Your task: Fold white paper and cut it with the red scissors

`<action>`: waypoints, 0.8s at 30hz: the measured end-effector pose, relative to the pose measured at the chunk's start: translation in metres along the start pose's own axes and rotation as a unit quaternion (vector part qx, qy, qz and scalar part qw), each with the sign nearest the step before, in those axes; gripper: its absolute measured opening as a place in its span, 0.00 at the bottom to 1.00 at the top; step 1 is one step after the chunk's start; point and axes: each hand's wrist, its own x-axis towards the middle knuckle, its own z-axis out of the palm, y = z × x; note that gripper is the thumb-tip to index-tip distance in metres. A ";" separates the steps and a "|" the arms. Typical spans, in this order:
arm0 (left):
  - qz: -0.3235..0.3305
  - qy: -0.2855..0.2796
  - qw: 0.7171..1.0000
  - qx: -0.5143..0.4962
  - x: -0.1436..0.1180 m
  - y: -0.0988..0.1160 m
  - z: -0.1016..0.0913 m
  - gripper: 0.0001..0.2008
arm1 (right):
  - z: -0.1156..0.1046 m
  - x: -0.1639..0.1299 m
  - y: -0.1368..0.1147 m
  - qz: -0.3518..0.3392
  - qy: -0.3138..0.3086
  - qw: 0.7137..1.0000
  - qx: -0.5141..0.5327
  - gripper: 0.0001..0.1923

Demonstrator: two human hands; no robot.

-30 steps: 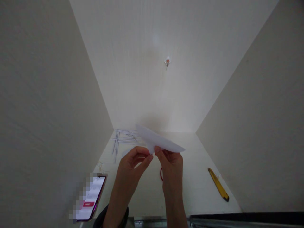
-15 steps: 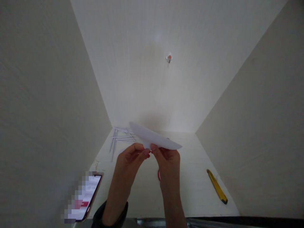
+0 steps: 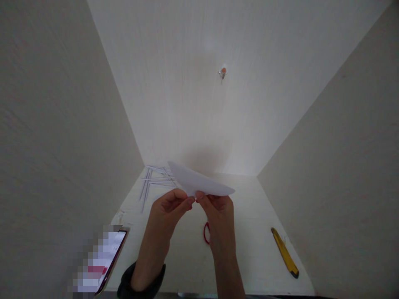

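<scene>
A sheet of white paper (image 3: 199, 180) is held up above the white surface, its upper edge slanting down to the right. At its lower corner my left hand (image 3: 172, 207) pinches it between thumb and fingers. Close beside, my right hand (image 3: 218, 207) grips the same sheet, thumb in front and the other fingers behind it. The fingertips of both hands nearly meet. Below my right hand a red loop (image 3: 206, 233), like a scissors handle, shows in part; my wrist hides the rest.
Several thin white paper sticks (image 3: 156, 178) lie crossed at the back left. A phone (image 3: 101, 261), partly blurred, rests at the left edge. A yellow box cutter (image 3: 284, 252) lies on the right. Walls enclose three sides; a small hook (image 3: 223, 72) is on the back wall.
The view has shifted slightly, and more of the red loop shows beside my right wrist. Both hands keep their pinch on the paper, which is tilted a little differently.
</scene>
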 end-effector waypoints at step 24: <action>-0.047 0.035 0.997 -0.059 -0.007 -0.019 -0.003 0.10 | -0.003 -0.003 -0.002 0.001 0.084 0.996 0.020 0.06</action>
